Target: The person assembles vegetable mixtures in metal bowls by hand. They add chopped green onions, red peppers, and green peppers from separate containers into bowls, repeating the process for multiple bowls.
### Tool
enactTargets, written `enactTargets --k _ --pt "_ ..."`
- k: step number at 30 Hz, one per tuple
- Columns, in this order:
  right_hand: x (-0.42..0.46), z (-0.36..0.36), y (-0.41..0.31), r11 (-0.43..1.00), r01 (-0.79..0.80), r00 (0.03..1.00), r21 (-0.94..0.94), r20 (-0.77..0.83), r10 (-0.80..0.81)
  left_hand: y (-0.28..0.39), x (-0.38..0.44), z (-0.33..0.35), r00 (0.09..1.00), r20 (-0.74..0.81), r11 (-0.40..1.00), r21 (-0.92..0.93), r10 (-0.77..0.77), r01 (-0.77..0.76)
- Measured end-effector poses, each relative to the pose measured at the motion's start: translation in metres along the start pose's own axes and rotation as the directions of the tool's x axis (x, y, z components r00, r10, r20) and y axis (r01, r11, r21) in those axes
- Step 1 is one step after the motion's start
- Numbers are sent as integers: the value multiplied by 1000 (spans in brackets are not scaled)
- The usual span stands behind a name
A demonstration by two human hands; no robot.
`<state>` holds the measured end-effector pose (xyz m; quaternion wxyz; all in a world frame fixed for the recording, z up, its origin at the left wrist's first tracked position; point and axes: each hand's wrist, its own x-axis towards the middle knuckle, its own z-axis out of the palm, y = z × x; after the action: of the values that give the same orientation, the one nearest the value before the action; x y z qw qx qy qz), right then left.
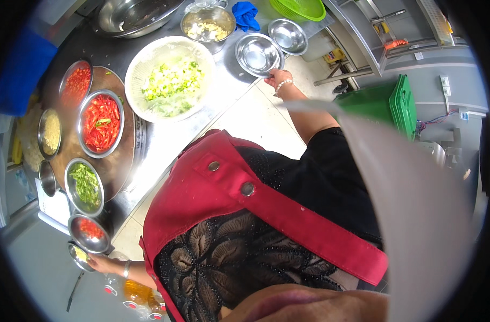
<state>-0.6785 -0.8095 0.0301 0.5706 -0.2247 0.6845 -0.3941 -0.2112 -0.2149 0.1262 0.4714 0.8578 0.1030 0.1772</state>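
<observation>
At the lower left, my left hand (100, 263) grips the rim of a small steel bowl (76, 263) with pale yellow pieces in it. Beside it is a steel bowl (80, 241) of chopped red pepper. My right hand (280, 79) pinches the near rim of an empty steel bowl (258, 55) at the table's right part. Another empty steel bowl (288, 36) sits just behind that one. A white plastic colander (132, 86) of chopped green and white vegetable stands between the hands, farther left bowls of sliced red chili (102, 124) and green pepper (84, 183).
A round wooden chopping board (126, 169) lies under several bowls on the steel table (225, 92). A large steel basin (128, 34), a steel pot (208, 38), a blue cloth (245, 16) and a green basket (305, 9) are at the back. A green bin (390, 104) stands right.
</observation>
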Motion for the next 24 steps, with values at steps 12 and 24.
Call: enactTargets --k 12,24 --pt "35 -32 -100 601 -656 671 457 717 187 47 -41 11 998 62 982 -189 34 -22" --pt "35 1 -98 520 -745 441 419 893 -88 95 -69 2 966 108 966 -140 234 -218"
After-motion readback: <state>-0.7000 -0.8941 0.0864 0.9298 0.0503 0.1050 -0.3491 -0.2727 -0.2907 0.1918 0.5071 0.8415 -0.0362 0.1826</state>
